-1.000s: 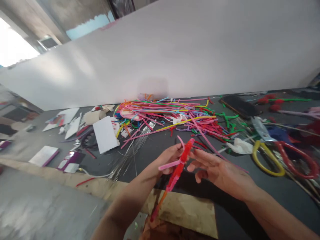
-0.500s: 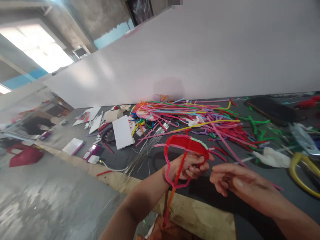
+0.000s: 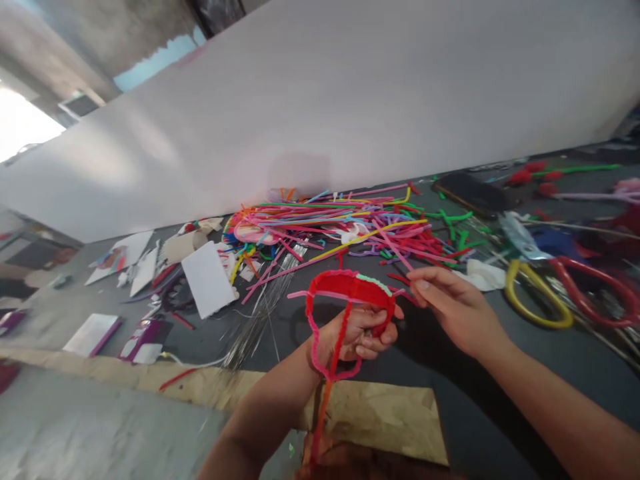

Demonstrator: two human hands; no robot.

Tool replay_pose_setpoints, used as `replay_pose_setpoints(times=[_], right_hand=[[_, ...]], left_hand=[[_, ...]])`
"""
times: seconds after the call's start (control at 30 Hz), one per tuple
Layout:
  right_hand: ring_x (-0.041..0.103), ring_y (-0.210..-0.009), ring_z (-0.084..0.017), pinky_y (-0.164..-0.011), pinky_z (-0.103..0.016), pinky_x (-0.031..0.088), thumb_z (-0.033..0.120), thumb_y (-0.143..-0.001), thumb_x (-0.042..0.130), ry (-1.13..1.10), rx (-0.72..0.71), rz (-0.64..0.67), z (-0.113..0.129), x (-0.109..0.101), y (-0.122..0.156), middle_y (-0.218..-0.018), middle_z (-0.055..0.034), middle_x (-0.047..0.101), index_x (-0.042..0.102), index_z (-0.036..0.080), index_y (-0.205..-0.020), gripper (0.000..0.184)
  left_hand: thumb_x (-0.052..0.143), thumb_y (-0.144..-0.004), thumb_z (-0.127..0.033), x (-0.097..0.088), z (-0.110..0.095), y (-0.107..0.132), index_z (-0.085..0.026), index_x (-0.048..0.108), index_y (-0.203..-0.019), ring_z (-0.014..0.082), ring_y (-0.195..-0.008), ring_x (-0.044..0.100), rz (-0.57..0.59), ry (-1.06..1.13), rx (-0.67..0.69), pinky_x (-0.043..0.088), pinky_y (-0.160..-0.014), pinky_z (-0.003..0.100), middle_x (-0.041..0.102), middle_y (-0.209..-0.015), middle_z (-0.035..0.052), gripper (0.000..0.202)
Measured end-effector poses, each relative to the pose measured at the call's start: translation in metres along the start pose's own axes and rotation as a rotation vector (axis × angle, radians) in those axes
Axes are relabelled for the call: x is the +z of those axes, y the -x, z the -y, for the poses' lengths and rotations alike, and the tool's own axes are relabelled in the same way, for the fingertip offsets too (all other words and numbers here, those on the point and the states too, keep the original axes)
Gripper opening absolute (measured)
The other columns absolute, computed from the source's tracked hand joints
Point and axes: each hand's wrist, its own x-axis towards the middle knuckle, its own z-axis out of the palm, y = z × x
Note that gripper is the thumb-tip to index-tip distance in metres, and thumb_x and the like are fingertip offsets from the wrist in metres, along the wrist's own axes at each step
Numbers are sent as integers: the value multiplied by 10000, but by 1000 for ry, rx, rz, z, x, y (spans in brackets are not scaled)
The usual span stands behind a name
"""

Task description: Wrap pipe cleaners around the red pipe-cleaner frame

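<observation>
My left hand [image 3: 373, 330] is closed on a pipe-cleaner frame [image 3: 350, 287], gripping it at its lower right side. The frame is a rounded pink outline with a filled red band across the top, a mint-green stretch on the upper right rim, and a red stem turning orange toward the bottom. To the right, my right hand [image 3: 457, 310] has its thumb and fingertips pinched together, close to the frame's right edge but apart from it. A loose pink pipe cleaner [image 3: 393, 243] runs up to these fingertips and passes out of sight; whether they grip it I cannot tell.
A heap of colourful pipe cleaners [image 3: 320, 217] lies along the white partition [image 3: 300, 100]. Thin wires [image 3: 260, 320] and a white card [image 3: 209, 279] are left of it. Yellow-and-red-handled scissors [image 3: 537, 293], white tissue [image 3: 483, 275] and a dark oblong object [image 3: 470, 192] lie right.
My view has turned to the right. My right hand has gone from loosely spread fingers to a pinch, its wrist now raised. My left hand keeps hold of the pipe-cleaner frame.
</observation>
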Motion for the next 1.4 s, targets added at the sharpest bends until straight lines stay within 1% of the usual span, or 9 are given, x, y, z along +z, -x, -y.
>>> replay_pose_setpoints(times=[0.1,0.2,0.3,0.4,0.53,0.63,0.93,1.13,1.4], right_hand=[[560,-572,-111,-571,-262,479,396,-728,691,51,70,131,-1,2,0,-836,-25,654,670,225,-968,296],[536,-509,-84,-485,-240,469,391,-753,664,97,84,251,-5,5,5,-938,-39,655,632,219,-1060,353],[489,-450,-65,-414,-212,421,385,-782,632,184,78,265,-7,7,9,-899,-25,667,630,216,-1040,309],[526,-499,-96,-463,-225,435,405,-798,600,207,80,213,-2,7,9,-770,-1,660,653,209,-939,247],[557,-630,-135,-584,-242,445,401,-777,616,273,0,121,5,5,5,-711,5,640,675,202,-828,213],[532,-625,-140,-571,-245,417,404,-804,576,389,-21,113,5,4,4,-688,-1,623,668,192,-804,231],[608,-699,-169,-617,-253,460,380,-844,513,598,-75,122,5,4,7,-793,-22,684,650,194,-912,241],[629,-896,-181,-803,-276,475,260,-803,557,586,-142,216,5,7,7,-991,-21,687,621,208,-1022,234],[637,-900,-188,-803,-291,483,253,-798,545,573,-92,195,6,6,9,-1001,-19,695,627,211,-1027,247]], left_hand=[[568,-839,-349,-5,7,-4,-187,536,-991,23,-355,304,16,-25,-90,198,-313,122,517,-630,-16,225],[598,-816,-362,-8,12,-8,-170,547,-977,25,-363,348,10,-59,-125,247,-324,130,555,-652,-5,256],[622,-787,-420,-7,16,-10,-136,572,-985,72,-427,504,-4,-136,-104,401,-388,174,626,-694,45,349],[666,-738,-468,-5,13,-10,-101,602,-994,168,-621,651,-60,-233,-36,529,-563,279,676,-785,113,452],[775,-644,-369,-11,1,-4,-91,663,-906,176,-684,665,-249,-327,170,536,-668,300,693,-786,115,398],[815,-589,-313,-15,-10,3,-87,688,-905,199,-711,668,-301,-328,271,536,-691,333,702,-827,133,409],[760,-636,-349,-21,-13,8,-112,720,-892,229,-775,672,-143,-330,285,533,-759,383,708,-895,148,351],[726,-701,-345,-14,-12,6,-138,727,-909,166,-705,664,-201,-407,316,540,-709,293,713,-826,108,293],[718,-704,-315,-11,-13,3,-138,731,-858,178,-714,642,-221,-488,403,521,-702,298,700,-793,88,235]])
